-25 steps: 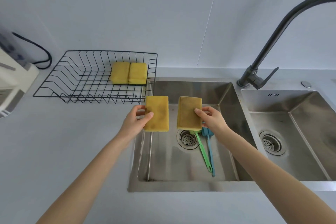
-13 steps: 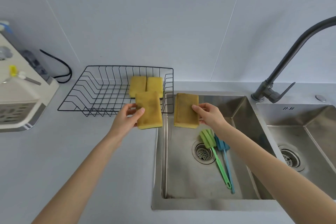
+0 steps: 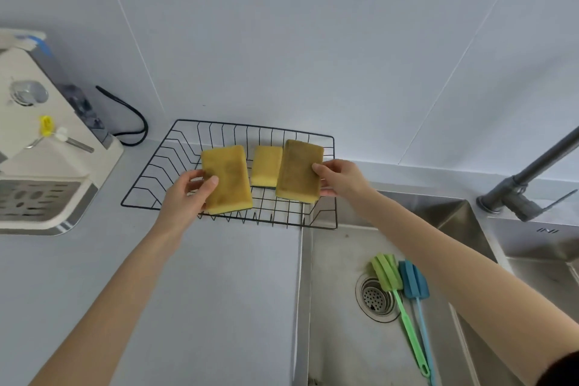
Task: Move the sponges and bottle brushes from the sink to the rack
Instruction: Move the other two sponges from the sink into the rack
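Head view, hands (image 3: 188, 194) holding sponges (image 3: 227, 178) over rack (image 3: 163, 153)

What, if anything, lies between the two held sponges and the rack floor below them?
Nothing visible blocks them. The left hand holds one sponge and the right hand another sponge above the wire rack. A resting sponge sits between them; bare wire shows beneath each.

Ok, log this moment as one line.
left hand: holds sponge | right hand: holds sponge | both over rack | brushes in sink
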{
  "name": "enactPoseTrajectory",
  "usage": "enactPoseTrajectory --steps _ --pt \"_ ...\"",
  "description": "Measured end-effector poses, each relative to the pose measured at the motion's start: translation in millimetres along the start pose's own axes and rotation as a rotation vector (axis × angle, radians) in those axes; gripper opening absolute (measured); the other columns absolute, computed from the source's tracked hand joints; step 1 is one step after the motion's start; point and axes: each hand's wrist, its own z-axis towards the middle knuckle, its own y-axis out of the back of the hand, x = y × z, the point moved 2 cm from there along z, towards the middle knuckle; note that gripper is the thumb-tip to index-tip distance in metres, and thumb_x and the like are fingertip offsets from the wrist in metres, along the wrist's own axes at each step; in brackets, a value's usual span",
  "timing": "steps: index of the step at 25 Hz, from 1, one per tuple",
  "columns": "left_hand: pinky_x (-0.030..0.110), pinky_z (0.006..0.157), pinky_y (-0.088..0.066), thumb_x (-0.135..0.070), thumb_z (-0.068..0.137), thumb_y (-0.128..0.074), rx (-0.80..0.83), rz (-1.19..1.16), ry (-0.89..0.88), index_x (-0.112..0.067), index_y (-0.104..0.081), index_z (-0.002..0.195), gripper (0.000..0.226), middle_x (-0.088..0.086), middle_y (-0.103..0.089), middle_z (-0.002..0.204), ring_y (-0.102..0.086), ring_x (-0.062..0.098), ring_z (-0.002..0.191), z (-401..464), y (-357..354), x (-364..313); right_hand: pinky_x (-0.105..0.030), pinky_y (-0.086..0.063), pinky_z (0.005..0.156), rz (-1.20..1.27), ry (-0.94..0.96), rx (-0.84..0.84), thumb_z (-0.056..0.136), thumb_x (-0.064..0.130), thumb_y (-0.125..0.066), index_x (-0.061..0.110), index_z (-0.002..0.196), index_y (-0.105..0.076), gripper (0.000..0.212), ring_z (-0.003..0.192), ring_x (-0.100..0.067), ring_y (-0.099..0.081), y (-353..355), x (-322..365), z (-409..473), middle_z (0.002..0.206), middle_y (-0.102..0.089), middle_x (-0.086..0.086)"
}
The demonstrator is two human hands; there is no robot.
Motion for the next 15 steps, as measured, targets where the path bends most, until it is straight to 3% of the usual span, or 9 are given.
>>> enactPoseTrajectory --steps 3,7,10,12,15 --pt "0.035 0.083 -0.045 -0.028 0.086 -0.056 -0.043 0.011 0.011 -0.014 -0.048 0.122 0.039 0.004 -0.053 0.114 -0.054 0.023 0.101 22.9 14.6 3.9 -0.018 -0.055 0.059 -0.044 -0.026 0.039 0.092 0.018 -0.054 0.004 0.106 -0.057 0.02 0.064 -0.008 -0.056 -24.6 9.9 29.3 0.073 -0.056 0.0" --pt "0.034 0.084 -0.044 -0.029 0.087 -0.055 -0.106 0.021 0.024 -0.013 -0.048 0.125 0.042 0.004 -0.052 0.115 -0.053 0.022 0.105 50.1 26.5 6.9 -0.015 -0.055 0.055 -0.123 -0.044 0.065 0.091 0.02 -0.055 0.0 0.112 -0.06 0.029 0.061 -0.007 -0.056 -60.9 24.6 68.2 0.075 -0.057 -0.002" --pt "0.032 0.083 -0.043 -0.029 0.087 -0.054 -0.133 0.017 0.025 -0.013 -0.048 0.124 0.041 0.003 -0.052 0.114 -0.052 0.02 0.104 66.5 31.0 6.9 -0.031 -0.059 0.082 -0.212 -0.049 0.089 0.09 0.023 -0.057 -0.001 0.11 -0.063 0.031 0.074 -0.02 -0.067 -86.1 34.5 98.7 0.084 -0.068 -0.009" --pt "0.031 0.082 -0.042 -0.029 0.088 -0.054 -0.143 0.012 0.03 -0.013 -0.048 0.124 0.04 0.002 -0.052 0.113 -0.052 0.019 0.102 73.5 33.3 8.2 -0.035 -0.056 0.091 -0.262 -0.067 0.1 0.089 0.023 -0.058 -0.001 0.105 -0.065 0.03 0.079 -0.025 -0.07 -100.5 39.0 115.7 0.093 -0.071 -0.013" --pt "0.034 0.087 -0.046 -0.029 0.087 -0.055 -0.146 0.007 0.045 -0.013 -0.048 0.124 0.041 0.003 -0.053 0.114 -0.053 0.02 0.104 81.0 37.8 14.3 -0.031 -0.058 0.081 -0.319 -0.092 0.121 0.089 0.019 -0.059 0.002 0.1 -0.064 0.022 0.06 -0.019 -0.063 -122.0 39.4 131.4 0.087 -0.067 -0.012"
